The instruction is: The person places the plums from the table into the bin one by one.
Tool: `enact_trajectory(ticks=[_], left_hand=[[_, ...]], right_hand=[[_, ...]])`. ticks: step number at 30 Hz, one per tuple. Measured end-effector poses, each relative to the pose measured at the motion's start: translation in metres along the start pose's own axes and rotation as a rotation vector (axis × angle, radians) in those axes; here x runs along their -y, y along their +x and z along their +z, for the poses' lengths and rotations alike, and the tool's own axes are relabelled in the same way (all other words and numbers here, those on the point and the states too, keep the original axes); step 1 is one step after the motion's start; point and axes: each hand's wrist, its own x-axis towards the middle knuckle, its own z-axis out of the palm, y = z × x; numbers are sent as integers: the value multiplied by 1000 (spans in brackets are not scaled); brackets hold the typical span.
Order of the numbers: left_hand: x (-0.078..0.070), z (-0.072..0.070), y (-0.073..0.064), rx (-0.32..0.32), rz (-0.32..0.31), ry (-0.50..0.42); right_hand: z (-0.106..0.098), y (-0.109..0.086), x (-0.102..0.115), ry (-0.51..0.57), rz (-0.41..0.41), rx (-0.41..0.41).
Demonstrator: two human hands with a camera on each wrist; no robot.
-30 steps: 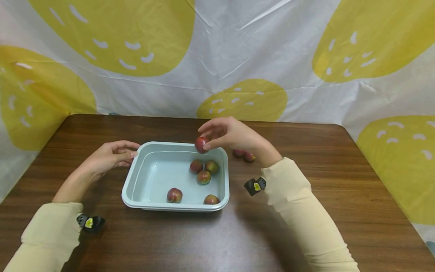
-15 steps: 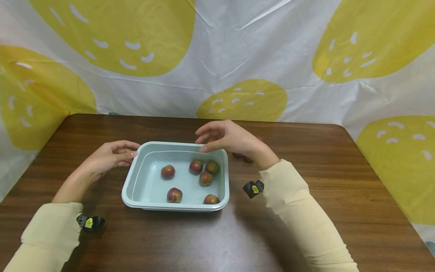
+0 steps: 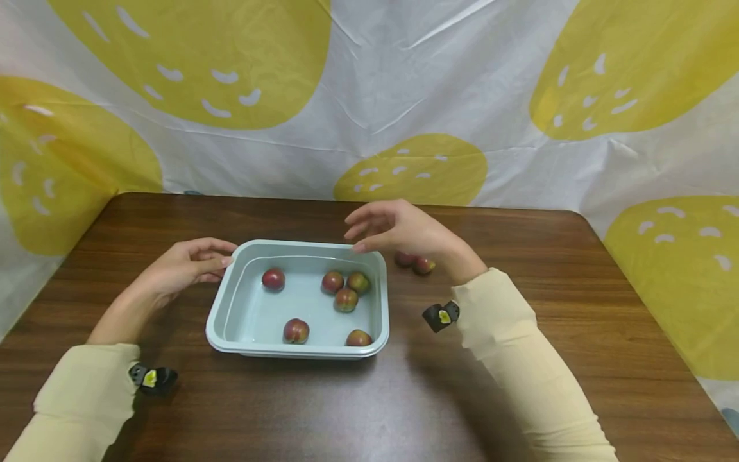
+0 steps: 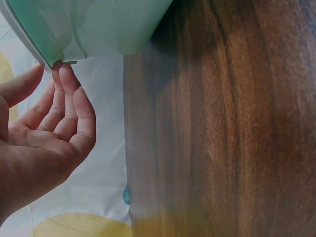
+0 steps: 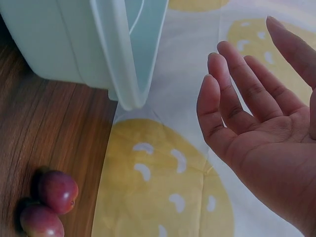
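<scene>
A pale blue-green plastic basin (image 3: pixel 265 348) stands on the table with several red and greenish plums inside. One plum (image 3: pixel 274 279) lies near its back left corner; a cluster of plums (image 3: pixel 346 299) is toward the right. My left hand (image 3: pixel 183 267) pinches the basin's left rim between thumb and fingers, which the left wrist view shows at the rim (image 4: pixel 30 45). Above the back right corner hovers my right hand (image 3: pixel 404 230), holding nothing, its fingers loosely bent in the right wrist view. Two plums (image 5: pixel 58 191) touch each other on the table right of the basin.
The brown wooden table (image 3: pixel 554 308) carries the basin and the loose plums. A white cloth with yellow patterns (image 3: pixel 369 96) hangs behind the table's far edge. Small dark devices (image 3: pixel 441 316) are strapped at both sleeve cuffs.
The right hand has let go of a plum, which dropped into the basin and rolled left to the back left part. That hand has since shifted slightly right. The left hand stays put.
</scene>
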Motion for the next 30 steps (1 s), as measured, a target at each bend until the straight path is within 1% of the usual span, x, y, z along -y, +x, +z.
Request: enact_trajectory(ticks=[5, 11, 16, 30], left_hand=[[0, 0, 0, 0, -2, -1], [1, -1, 0, -1, -5, -3], [0, -1, 0, -1, -5, 8], [-3, 0, -1, 4, -11, 27]], right_hand=[[-7, -3, -3, -1, -5, -9], [-16, -8, -6, 48, 1, -28], [-25, -12, -11, 33, -1, -34], [-48, -27, -28, 20, 26, -100]])
